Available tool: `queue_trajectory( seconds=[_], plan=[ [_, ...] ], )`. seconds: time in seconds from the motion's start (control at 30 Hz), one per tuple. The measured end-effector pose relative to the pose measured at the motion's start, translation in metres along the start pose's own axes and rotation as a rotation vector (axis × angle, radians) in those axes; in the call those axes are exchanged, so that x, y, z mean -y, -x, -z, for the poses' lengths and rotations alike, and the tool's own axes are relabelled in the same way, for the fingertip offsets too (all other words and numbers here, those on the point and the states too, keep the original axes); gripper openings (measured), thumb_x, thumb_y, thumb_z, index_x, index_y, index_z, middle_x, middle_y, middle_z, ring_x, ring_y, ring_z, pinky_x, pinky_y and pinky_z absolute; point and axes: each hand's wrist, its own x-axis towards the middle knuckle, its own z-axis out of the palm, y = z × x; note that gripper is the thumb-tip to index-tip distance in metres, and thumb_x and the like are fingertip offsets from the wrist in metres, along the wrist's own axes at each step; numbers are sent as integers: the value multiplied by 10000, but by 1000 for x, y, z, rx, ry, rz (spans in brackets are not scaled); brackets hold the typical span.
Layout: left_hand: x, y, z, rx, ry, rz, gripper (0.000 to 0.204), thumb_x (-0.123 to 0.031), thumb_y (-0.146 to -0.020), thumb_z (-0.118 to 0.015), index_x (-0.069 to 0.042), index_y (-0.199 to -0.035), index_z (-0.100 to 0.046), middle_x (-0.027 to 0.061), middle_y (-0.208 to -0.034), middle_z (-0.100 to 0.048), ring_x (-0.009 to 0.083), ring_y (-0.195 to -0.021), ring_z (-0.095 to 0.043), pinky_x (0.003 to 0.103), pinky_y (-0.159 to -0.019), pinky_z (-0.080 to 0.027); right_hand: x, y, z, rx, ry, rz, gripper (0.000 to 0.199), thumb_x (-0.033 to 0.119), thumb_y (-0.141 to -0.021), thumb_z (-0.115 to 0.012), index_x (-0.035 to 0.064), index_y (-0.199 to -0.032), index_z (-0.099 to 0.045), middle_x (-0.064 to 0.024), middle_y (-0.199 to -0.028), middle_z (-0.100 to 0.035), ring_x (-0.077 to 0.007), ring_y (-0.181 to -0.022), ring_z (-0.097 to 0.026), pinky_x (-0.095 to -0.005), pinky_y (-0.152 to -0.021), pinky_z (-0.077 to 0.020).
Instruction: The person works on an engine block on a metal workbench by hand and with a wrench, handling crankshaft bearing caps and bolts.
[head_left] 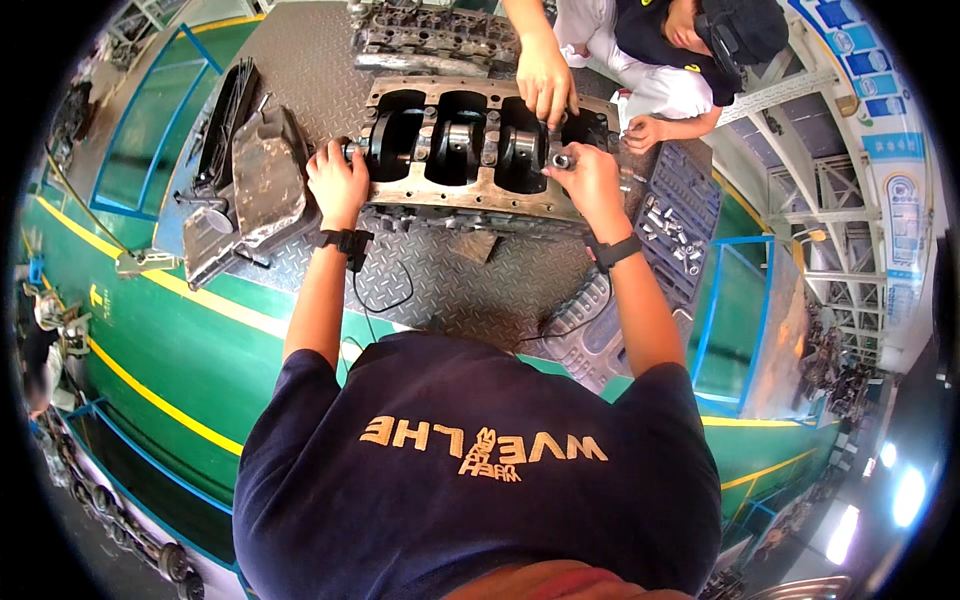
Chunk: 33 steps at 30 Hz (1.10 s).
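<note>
An engine block (455, 187) lies with its open crankcase up, the crankshaft (457, 140) and bearing caps showing inside. At the block's left end my left hand (338, 185) has its fingers curled round the dark end of the crankshaft. My right hand (592, 182) is closed on a metal socket (563, 160) above the block's right part. From the far side a co-worker's hand (545, 80) reaches down beside it, fingertips at the rightmost bearing cap. That person's other hand (645, 133) is by the block's right end.
The block stands on a chequered steel table (450, 290). A grey socket case (680, 215) with loose sockets lies to the right, and another grey tray (590, 330) is nearer me. An oil pan (265, 180) sits left; a cylinder head (435, 35) lies behind the block.
</note>
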Motion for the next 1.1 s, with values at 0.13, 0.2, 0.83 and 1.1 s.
queue_trajectory(
  seconds=[0.13,0.2,0.83,1.1],
  plan=[
    [4,2,-4,-10,23,34,386,-370,-966,-623,-113,-1253,-642,188,-1245,-660,448,-1243,-543,577,-985,-479,5,-8,-1,89,216,30,379,222,-730,-904,-22,-974,-748,-226,-922,-729,-410,-870,-715,-430,-767,-559],
    [4,1,-4,-2,41,42,389,-371,-966,-623,-114,-1257,-642,188,-1248,-659,446,-1248,-539,577,-991,-473,0,-9,-2,61,142,130,358,172,-699,-904,-27,-942,-733,-224,-867,-705,-408,-822,-703,-469,-737,-550],
    [-4,-4,3,1,42,70,380,-354,-955,-624,-97,-1235,-646,201,-1264,-652,445,-1251,-538,574,-1003,-471,61,52,32,109,426,-19,578,471,-930,-687,174,-1423,-631,-128,-917,-755,-340,-775,-732,-454,-649,-562],
    [-2,-4,-1,3,25,53,378,-361,-951,-630,-102,-1225,-646,199,-1252,-657,442,-1230,-553,577,-981,-479,63,44,23,58,416,-31,561,443,-929,-712,194,-1424,-628,-127,-897,-740,-337,-744,-713,-429,-643,-547]
  ],
)
